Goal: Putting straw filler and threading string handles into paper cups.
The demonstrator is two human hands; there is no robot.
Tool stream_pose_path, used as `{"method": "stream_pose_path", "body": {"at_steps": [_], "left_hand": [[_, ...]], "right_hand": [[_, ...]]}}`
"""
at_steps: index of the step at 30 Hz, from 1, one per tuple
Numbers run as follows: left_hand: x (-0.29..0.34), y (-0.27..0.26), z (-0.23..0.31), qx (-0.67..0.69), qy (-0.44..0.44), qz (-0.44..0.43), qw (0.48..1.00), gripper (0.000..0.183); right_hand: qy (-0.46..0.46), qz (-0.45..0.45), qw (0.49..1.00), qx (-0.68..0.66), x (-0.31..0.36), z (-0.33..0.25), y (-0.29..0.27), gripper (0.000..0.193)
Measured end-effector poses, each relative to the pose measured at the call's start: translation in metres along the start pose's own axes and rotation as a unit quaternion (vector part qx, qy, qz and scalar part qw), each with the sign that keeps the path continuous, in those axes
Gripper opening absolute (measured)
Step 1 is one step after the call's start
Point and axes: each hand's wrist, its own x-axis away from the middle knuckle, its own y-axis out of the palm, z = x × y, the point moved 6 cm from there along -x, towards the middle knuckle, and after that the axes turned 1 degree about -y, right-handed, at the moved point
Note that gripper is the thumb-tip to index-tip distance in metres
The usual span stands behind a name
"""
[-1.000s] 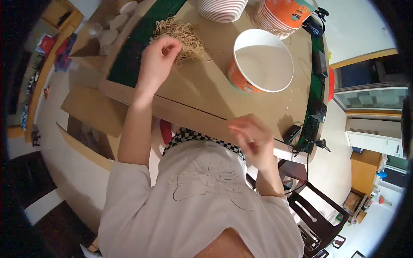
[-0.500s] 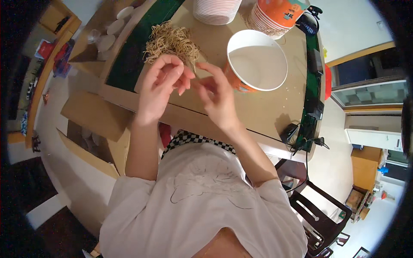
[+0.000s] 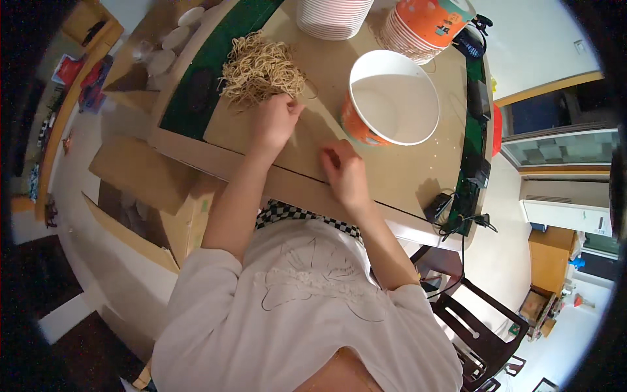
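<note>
A tangled heap of thin tan looped strands (image 3: 261, 68), like rubber bands, lies on the cardboard-covered table (image 3: 405, 183). My left hand (image 3: 277, 121) is at the heap's near right edge, fingers curled closed. Whatever its fingertips hold is hidden. A single strand loops out just right of the heap. Lower and to the right, my right hand (image 3: 346, 171) is loosely closed over the cardboard, with nothing visible in its fingers. Beyond it stands a large orange-and-white paper tub (image 3: 395, 108), mouth tilted toward me and its white inside showing.
Stacked white paper tubs (image 3: 334, 18) and a stack of orange ones (image 3: 424, 29) stand at the back. Black adapters and cables (image 3: 450, 209) lie along the right edge. Open cardboard boxes (image 3: 147, 173) stand at the left; a dark chair (image 3: 483, 326) is at the lower right.
My hands were close together by the heap, fingers bent. My left hand has turned over and closed at the heap's edge; my right hand has drawn back toward me and curled.
</note>
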Motion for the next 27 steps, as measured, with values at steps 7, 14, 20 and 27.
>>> {"method": "stream_pose_path", "body": {"at_steps": [7, 14, 20, 27], "left_hand": [[0.022, -0.009, 0.000, 0.333, -0.026, -0.118, 0.935, 0.012], [0.074, -0.019, 0.029, 0.258, -0.008, -0.226, 0.940, 0.012], [0.111, -0.006, 0.045, 0.240, 0.000, -0.278, 0.930, 0.011], [0.090, -0.018, 0.012, 0.233, -0.016, -0.098, 0.967, 0.012]], "right_hand": [[-0.021, 0.054, 0.996, -0.064, -0.013, -0.014, 0.002, 0.016], [0.158, -0.063, 0.959, -0.225, -0.048, -0.009, 0.030, 0.020], [0.260, -0.108, 0.843, -0.459, -0.059, -0.033, 0.014, 0.019], [0.099, -0.068, 0.912, -0.391, -0.061, -0.088, -0.031, 0.018]]}}
